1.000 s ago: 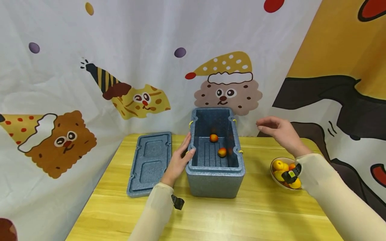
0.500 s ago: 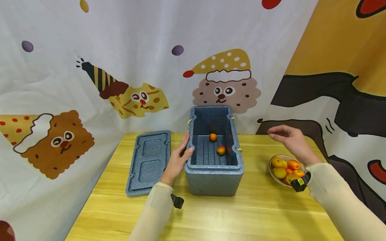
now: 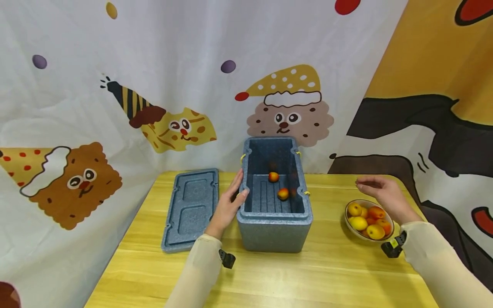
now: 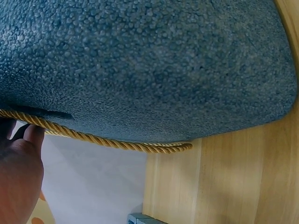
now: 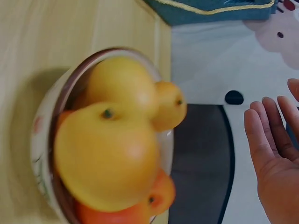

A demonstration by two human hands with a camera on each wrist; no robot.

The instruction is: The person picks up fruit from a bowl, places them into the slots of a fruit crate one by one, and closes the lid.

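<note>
Moved right and down within the last second with the right hand (image 3: 387, 197), now near the fruit bowl (image 5: 41, 144) by the right edge of the table (image 3: 265, 280), holding nothing, with grip slightly spread. Still resting straight fingers of the left hand (image 3: 225, 209) against the blue box (image 3: 273, 237), by the far edge. Still with two orange-red fruits (image 3: 283, 194) inside.

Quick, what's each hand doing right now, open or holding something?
Left hand: open, touching the box.
Right hand: open, holding nothing, near the bowl.
</note>
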